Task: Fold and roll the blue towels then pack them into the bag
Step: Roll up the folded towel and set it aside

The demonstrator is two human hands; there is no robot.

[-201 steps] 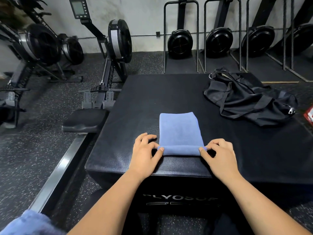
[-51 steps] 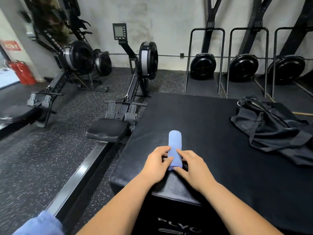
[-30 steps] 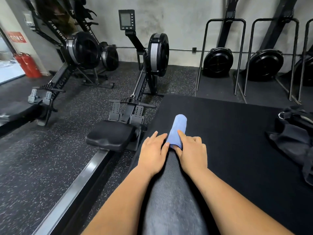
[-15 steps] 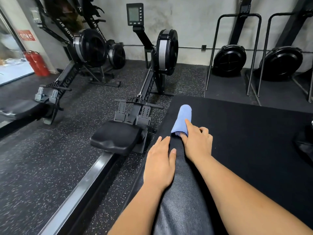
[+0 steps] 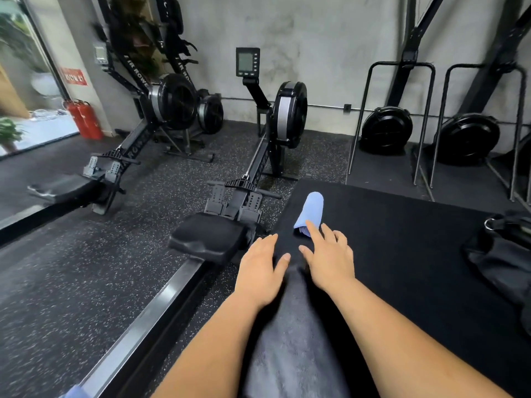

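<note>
One blue towel [image 5: 310, 209] lies rolled on the worktop [image 5: 402, 268], not yet packed in the bag [image 5: 501, 254]; left hand [image 5: 260, 270] and right hand [image 5: 330, 261] show fingers released, grasping nothing.

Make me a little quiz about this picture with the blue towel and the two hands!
1. True or false: the blue towel is rolled up and lies on the black box.
2. Pick one. The left hand and the right hand are both: A) gripping the towel, B) open with fingers stretched out, C) inside the bag.
3. Fill in the gap: seen from the person, the black bag lies to the ___ of the towel.

Key: 1 true; 2 B; 3 right.
</note>
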